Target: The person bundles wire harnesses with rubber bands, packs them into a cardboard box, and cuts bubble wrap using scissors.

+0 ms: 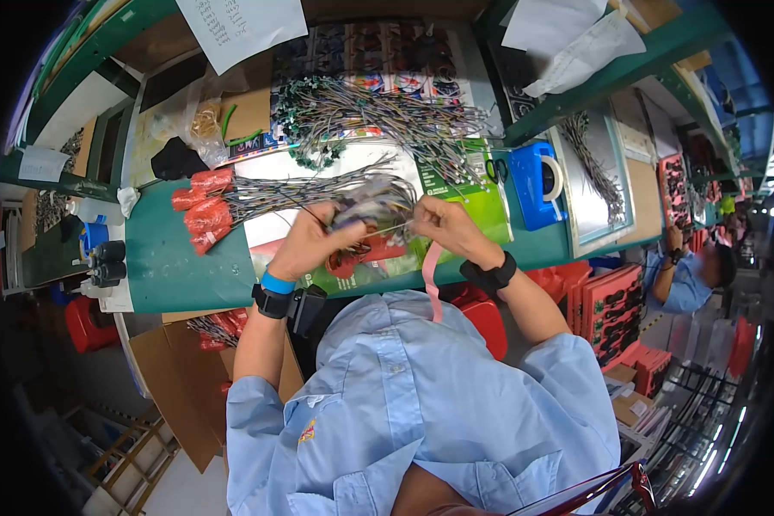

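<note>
Over the bench, my left hand is closed around a bundle of thin cables, which is smeared by motion. Red wrapping shows under that bundle. My right hand pinches at the bundle's right side; a thin pale strand runs from its fingertips toward my left hand, too fine to name. Below my right hand a pink strip hangs down against my shirt. To the left lie finished-looking cable bundles with red-wrapped ends.
A large heap of loose cables with green connectors lies behind my hands. A blue tape dispenser and scissors stand right. A black cloth lies left. An open cardboard box is below the bench; a co-worker is far right.
</note>
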Available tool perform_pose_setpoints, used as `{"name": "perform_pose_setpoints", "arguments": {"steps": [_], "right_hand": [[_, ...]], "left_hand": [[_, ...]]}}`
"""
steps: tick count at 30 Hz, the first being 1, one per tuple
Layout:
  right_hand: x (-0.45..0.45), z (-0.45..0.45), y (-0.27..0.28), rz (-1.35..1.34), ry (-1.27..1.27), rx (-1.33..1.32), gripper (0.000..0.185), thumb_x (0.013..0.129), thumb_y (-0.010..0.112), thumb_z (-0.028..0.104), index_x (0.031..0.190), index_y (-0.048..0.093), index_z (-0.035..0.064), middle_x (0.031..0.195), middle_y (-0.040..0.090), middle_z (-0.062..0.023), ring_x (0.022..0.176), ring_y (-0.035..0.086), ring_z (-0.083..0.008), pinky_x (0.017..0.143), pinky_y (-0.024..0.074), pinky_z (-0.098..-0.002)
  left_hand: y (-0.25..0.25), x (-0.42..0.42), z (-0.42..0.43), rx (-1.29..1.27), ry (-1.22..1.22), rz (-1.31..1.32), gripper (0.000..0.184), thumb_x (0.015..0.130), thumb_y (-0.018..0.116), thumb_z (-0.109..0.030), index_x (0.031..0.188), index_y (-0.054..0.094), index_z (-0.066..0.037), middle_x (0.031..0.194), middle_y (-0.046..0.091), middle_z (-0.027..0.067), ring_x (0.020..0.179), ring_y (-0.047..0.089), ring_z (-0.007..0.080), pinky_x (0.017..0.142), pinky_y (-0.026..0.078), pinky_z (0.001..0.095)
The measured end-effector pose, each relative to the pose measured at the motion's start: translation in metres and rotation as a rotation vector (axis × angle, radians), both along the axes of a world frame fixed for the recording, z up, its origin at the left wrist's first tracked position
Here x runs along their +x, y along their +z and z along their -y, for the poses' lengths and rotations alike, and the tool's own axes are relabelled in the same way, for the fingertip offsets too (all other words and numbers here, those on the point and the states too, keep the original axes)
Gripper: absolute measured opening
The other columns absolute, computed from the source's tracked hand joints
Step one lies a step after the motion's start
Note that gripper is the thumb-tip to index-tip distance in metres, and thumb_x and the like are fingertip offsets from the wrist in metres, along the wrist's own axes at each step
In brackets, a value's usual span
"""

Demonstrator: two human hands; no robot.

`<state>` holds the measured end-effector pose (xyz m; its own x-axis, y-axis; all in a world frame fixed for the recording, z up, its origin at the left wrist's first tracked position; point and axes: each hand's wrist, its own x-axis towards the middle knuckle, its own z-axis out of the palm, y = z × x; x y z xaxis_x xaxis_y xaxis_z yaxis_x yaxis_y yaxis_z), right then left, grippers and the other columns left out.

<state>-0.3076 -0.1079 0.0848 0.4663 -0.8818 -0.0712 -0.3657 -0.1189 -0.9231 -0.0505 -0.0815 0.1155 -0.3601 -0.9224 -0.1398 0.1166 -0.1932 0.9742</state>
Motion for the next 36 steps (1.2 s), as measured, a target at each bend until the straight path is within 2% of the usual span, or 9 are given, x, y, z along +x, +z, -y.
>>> {"name": "perform_pose_setpoints", "arguments": {"steps": [8,12,19,22,25,28,29,32,36], "right_hand": [[-0.020,-0.021,-0.042,-0.010,0.045,0.178,0.036,0.087,0.064,0.024,0.061,0.049,0.0039,0.055,0.038,0.0040,0.053,0.031,-0.0046,0.046,0.0274,-0.0244],[-0.018,-0.022,-0.043,0.061,0.030,0.300,0.035,0.089,0.061,0.022,0.062,0.051,0.0026,0.058,0.043,0.0029,0.056,0.035,-0.0040,0.049,0.0298,-0.0237],[0.006,-0.016,-0.049,0.047,-0.120,-0.103,0.019,0.090,0.056,0.021,0.086,0.061,0.0030,0.072,0.057,-0.0045,0.068,0.054,-0.0120,0.061,0.0456,-0.0279],[0.014,-0.016,-0.076,-0.117,0.040,-0.140,0.019,0.092,0.048,0.020,0.093,0.058,0.0044,0.078,0.058,-0.0143,0.071,0.057,-0.0284,0.066,0.0468,-0.0383],[0.016,-0.029,-0.098,0.027,-0.088,-0.136,0.023,0.092,0.047,0.022,0.085,0.054,0.0023,0.072,0.057,-0.0133,0.068,0.058,-0.0285,0.063,0.0459,-0.0389],[0.007,-0.039,-0.056,0.163,-0.144,-0.067,0.022,0.090,0.048,0.019,0.079,0.059,0.0039,0.074,0.063,-0.0086,0.066,0.060,-0.0202,0.061,0.0468,-0.0338],[0.004,-0.042,-0.043,0.267,-0.031,0.017,0.023,0.090,0.049,0.020,0.080,0.061,0.0034,0.074,0.063,-0.0083,0.065,0.060,-0.0181,0.060,0.0465,-0.0325],[0.004,-0.051,0.003,0.453,0.098,0.058,0.024,0.090,0.050,0.018,0.085,0.064,-0.0017,0.073,0.062,-0.0074,0.065,0.059,-0.0130,0.060,0.0469,-0.0284],[0.026,-0.051,0.052,1.225,-0.004,0.323,0.026,0.088,0.047,0.006,0.103,0.062,-0.0093,0.099,0.067,-0.0114,0.089,0.062,-0.0148,0.081,0.0446,-0.0301]], "left_hand": [[-0.048,0.012,-0.004,0.061,0.311,-0.750,0.020,0.093,0.051,-0.014,0.110,0.051,-0.003,0.069,0.044,-0.0015,0.061,0.043,0.0101,0.077,0.042,0.0316],[-0.038,0.013,-0.002,0.118,0.233,-0.859,0.015,0.095,0.046,-0.016,0.105,0.050,-0.006,0.065,0.038,-0.0036,0.049,0.032,0.0051,0.062,0.034,0.0254],[-0.028,0.005,-0.011,0.203,-0.082,-0.463,0.055,0.093,0.048,-0.041,0.127,0.043,0.002,0.054,0.026,-0.0079,0.049,0.024,0.0038,0.051,0.023,0.0210],[-0.027,-0.006,-0.004,0.239,-0.038,-0.470,0.067,0.090,0.057,-0.032,0.140,0.027,0.001,0.067,0.032,-0.0048,0.053,0.024,0.0035,0.048,0.023,0.0187],[-0.041,0.007,0.003,0.168,0.013,-0.656,0.065,0.093,0.052,-0.029,0.143,0.020,-0.003,0.070,0.036,-0.0038,0.054,0.024,0.0041,0.044,0.022,0.0140],[-0.041,0.001,0.011,0.070,-0.026,-0.779,0.056,0.097,0.044,-0.026,0.141,0.024,0.002,0.068,0.034,-0.0029,0.053,0.026,0.0041,0.046,0.024,0.0171],[-0.041,-0.001,0.012,0.064,0.011,-0.766,0.039,0.098,0.042,-0.026,0.124,0.046,0.002,0.063,0.030,-0.0033,0.051,0.025,0.0047,0.047,0.022,0.0198],[-0.028,-0.019,0.017,-0.003,0.011,-0.642,0.035,0.100,0.038,-0.028,0.069,0.035,-0.012,0.055,0.024,-0.0035,0.048,0.023,0.0065,0.048,0.020,0.0237],[-0.023,-0.039,0.004,-0.122,0.243,-0.501,0.022,0.098,0.043,-0.023,0.083,0.045,-0.008,0.058,0.035,-0.0022,0.053,0.030,0.0079,0.055,0.030,0.0238]]}}
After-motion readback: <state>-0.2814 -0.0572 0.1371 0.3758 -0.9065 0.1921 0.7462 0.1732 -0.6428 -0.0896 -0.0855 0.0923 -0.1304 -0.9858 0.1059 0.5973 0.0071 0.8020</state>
